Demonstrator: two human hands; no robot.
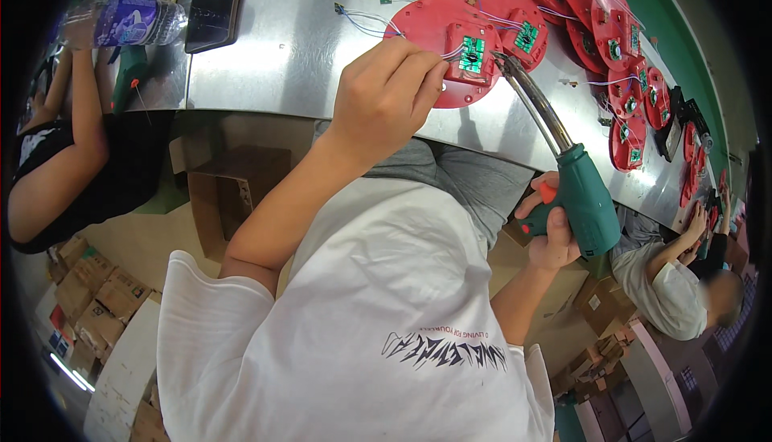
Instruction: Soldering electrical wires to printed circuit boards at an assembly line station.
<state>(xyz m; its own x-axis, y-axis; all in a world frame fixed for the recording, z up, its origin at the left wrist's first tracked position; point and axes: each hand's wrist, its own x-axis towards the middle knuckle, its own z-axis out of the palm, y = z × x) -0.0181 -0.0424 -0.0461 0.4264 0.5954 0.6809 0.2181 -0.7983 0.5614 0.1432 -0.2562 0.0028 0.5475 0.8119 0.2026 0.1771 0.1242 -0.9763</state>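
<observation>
Our left hand (380, 94) seems to pinch wires (453, 51) at the green board (472, 54) on the red disc (425, 20); our right hand (556, 239) grips the soldering gun (589, 197), right of the disc. Wires reach the board; which joints remain, we cannot tell. The gun's long axis slants forward-left, tip beside the board. Other red discs (607, 8) lie right of it.

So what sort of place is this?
Probably an electronics assembly workshop: red discs carrying green circuit boards spread along a metal bench, a green soldering gun with its tip close to one board, and other people at the benches.
</observation>
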